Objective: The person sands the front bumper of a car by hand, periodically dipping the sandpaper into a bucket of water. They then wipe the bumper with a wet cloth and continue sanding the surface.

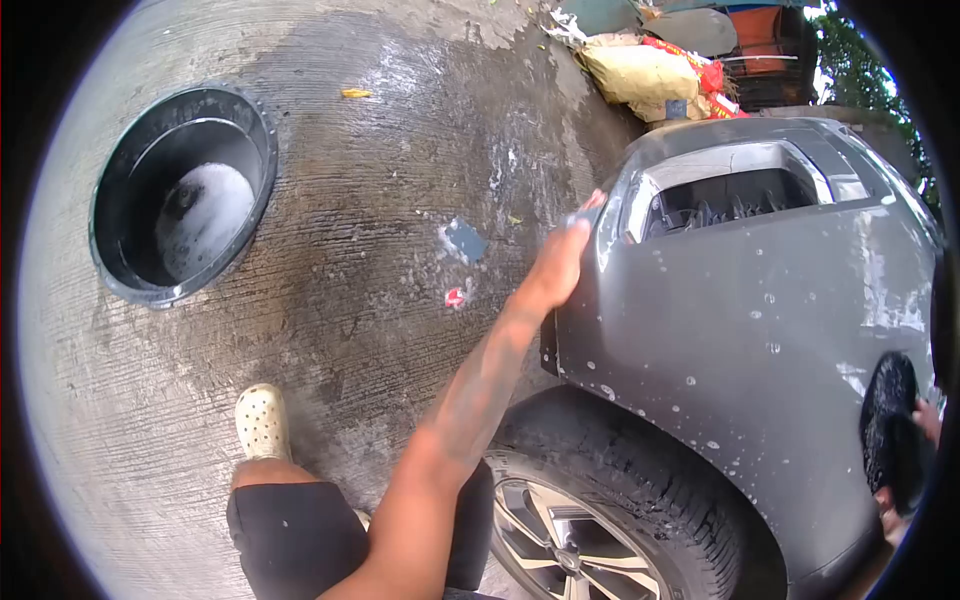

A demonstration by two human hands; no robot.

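My left arm reaches forward, and my left hand (562,262) lies against the front edge of a grey car body panel (690,300). Its fingers are stretched out and partly hidden; a bluish-grey patch shows by the fingertips, and I cannot make out what it is. At the far right edge, my right hand (888,512) is closed round a black, wet-looking pad (885,425) against the panel. Only some of its fingers show. Water drops and suds speckle the panel. Ahead of the left hand is a headlight opening (735,190).
A black tub (105,235) of sudsy water stands on wet concrete at left. A blue-grey sheet (466,241) and a red-and-white scrap (454,297) lie on the ground. The car's wheel (570,555) is beside my knees. Yellow sacks (640,78) are piled beyond the car.
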